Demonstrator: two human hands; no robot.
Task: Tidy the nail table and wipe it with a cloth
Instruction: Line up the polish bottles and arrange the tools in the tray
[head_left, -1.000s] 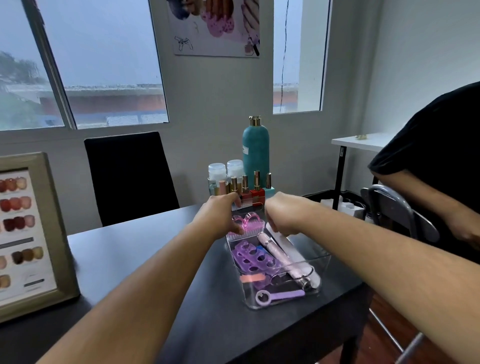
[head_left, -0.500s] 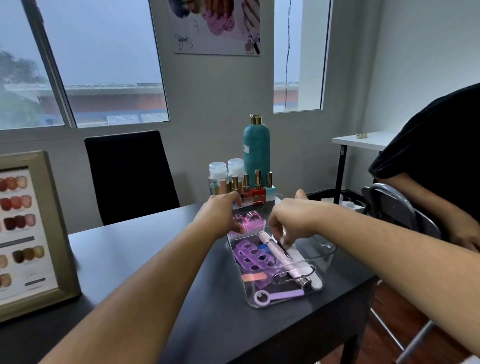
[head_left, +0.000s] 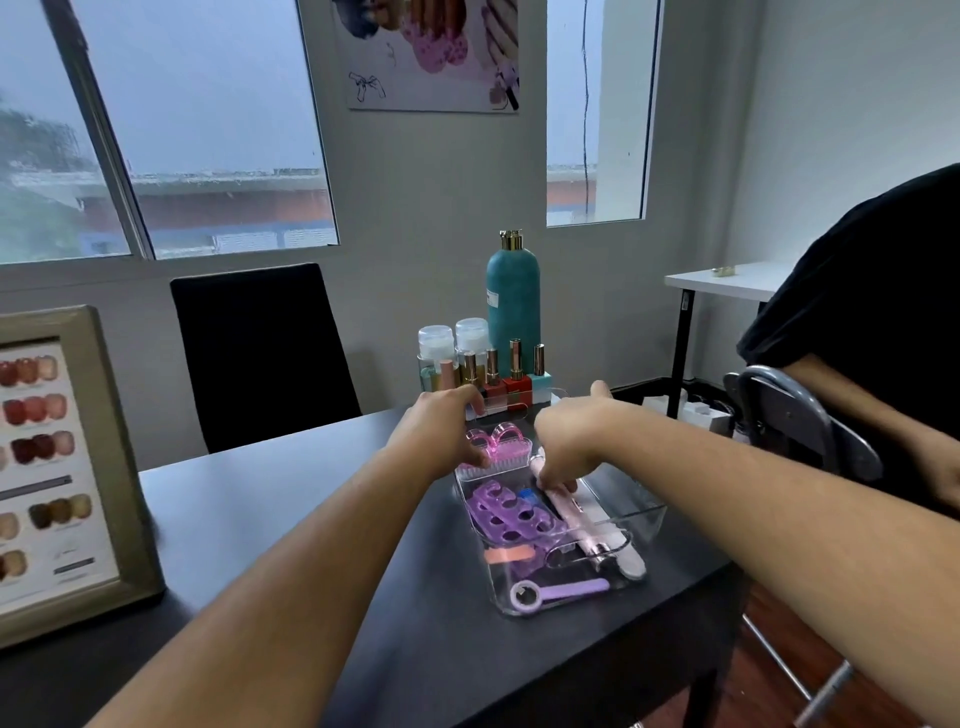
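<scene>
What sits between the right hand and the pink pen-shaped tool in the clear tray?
Nothing visible. The right hand reaches down into the clear tray, fingertips already on the pink pen-shaped tool.

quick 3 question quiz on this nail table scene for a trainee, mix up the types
1. True or false: the purple toe separators lie inside the clear tray.
2. Which hand reaches into the tray at the pink pen-shaped tool? A) left hand B) right hand
3. Fill in: the tall bottle behind the polish bottles is ____ in colour.

Key: 1 true; 2 B; 3 teal
</scene>
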